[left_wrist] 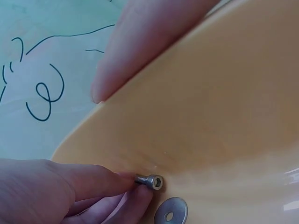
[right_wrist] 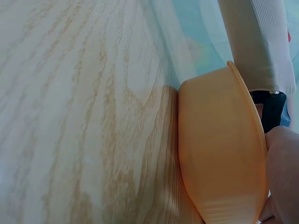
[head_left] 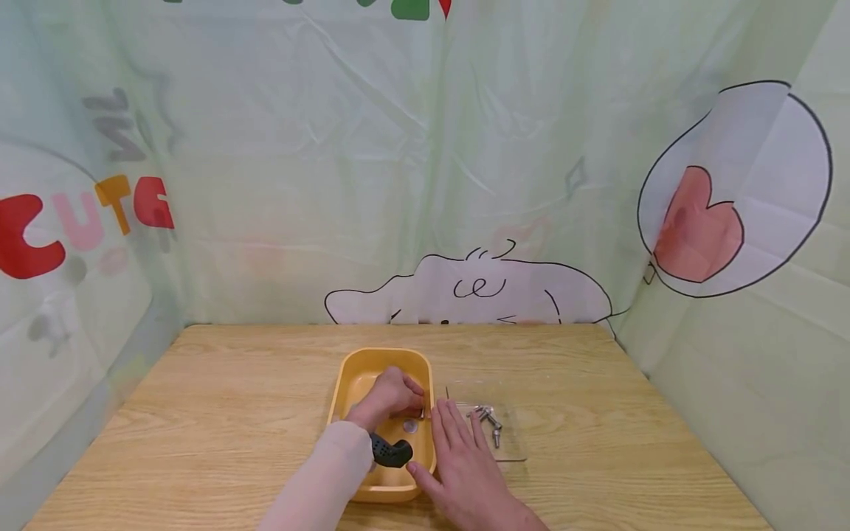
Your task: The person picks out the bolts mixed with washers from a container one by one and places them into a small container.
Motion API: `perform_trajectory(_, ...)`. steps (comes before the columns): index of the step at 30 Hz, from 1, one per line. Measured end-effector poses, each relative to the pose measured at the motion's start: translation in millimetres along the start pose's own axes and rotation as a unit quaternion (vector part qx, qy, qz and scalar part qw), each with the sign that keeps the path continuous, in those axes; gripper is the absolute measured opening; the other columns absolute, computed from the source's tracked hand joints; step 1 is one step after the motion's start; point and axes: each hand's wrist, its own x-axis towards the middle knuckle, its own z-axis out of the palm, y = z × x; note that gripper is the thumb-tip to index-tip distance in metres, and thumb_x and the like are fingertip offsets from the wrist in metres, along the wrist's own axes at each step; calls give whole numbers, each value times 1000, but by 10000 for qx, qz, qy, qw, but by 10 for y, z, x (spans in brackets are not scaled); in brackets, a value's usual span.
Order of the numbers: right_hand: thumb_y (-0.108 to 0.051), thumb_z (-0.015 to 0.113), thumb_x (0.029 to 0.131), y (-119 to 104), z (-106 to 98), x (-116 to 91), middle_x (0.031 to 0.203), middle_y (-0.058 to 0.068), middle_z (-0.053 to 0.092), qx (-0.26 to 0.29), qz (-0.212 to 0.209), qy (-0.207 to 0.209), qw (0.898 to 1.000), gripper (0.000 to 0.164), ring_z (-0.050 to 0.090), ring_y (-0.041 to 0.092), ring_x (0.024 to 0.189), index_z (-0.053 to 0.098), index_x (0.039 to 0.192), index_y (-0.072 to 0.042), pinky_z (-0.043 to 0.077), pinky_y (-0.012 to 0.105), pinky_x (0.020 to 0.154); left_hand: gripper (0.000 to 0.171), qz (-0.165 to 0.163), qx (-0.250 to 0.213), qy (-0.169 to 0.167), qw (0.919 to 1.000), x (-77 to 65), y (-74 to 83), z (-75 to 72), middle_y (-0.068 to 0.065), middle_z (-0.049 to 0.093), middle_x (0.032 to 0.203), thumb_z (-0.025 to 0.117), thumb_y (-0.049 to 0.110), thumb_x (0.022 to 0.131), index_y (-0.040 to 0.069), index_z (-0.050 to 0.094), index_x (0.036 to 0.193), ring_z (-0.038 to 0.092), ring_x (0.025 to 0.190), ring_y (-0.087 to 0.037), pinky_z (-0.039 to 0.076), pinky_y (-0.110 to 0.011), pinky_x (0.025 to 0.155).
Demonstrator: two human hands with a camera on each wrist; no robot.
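Note:
Inside the yellow plastic bin (head_left: 385,493), my left hand (head_left: 390,394) pinches a small socket-head bolt (left_wrist: 156,181) between thumb and fingers, close to the right inner wall. The bolt's hex socket faces the left wrist camera. A flat round washer (left_wrist: 178,211) lies on the bin floor just beside it. My right hand (head_left: 461,464) rests along the bin's right rim with its fingers stretched forward and the thumb apart. In the right wrist view, part of that hand (right_wrist: 284,158) shows against the rim, and the bin's outer wall (right_wrist: 217,144) fills the middle.
Right of the bin, partly behind my right hand, lies a clear plastic container (head_left: 514,442) with several metal bolts (head_left: 493,420). A black wrist device (head_left: 392,451) sits over the bin. The wooden table (head_left: 232,413) meets a printed curtain (head_left: 279,184) at the back.

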Motion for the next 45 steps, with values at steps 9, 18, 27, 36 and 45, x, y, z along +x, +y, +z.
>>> perform_trajectory(9, -77, 25, 93, -4, 15, -9, 165, 16, 19, -22, -81, 102, 9999, 98, 15, 31, 154, 26, 155, 0, 10, 63, 123, 13, 28, -59, -91, 9999, -13, 10, -32, -11, 72, 85, 72, 2, 87, -2, 74, 99, 72, 73, -22, 62, -35, 79)
perform_trajectory(18, -66, 37, 97, -7, 22, -18, 164, 17, 21, 5, -143, 247, 9996, 89, 19, 33, 153, 27, 154, 1, 13, 64, 122, 9, -211, 89, -86, 9997, -23, -12, -162, -9, 68, 72, 69, 4, 89, -5, 72, 88, 68, 65, -19, 61, -29, 70)
perform_trajectory(27, -65, 38, 98, -8, 4, -28, 164, 18, 22, -60, -98, 305, 9995, 88, 18, 33, 153, 27, 154, 2, 13, 63, 122, 10, -233, -97, -466, 9986, -56, 8, -145, -15, 73, 78, 69, 1, 89, -8, 72, 93, 76, 73, -27, 63, -32, 69)
perform_trajectory(36, -72, 29, 96, 6, 18, -22, 164, 18, 21, -15, -130, 212, 9997, 94, 19, 33, 153, 28, 154, 2, 13, 63, 122, 10, -286, -6, -548, 9981, -73, 28, -77, -13, 73, 80, 72, 5, 89, -2, 73, 95, 75, 73, -25, 63, -33, 75)
perform_trajectory(45, -75, 26, 94, 3, 7, -13, 165, 16, 18, -7, -53, 67, 10000, 97, 16, 32, 154, 25, 155, 0, 11, 63, 122, 9, -383, -122, -549, 9977, -40, 21, -54, -12, 74, 79, 70, 7, 91, -1, 73, 93, 75, 71, -23, 63, -31, 73)
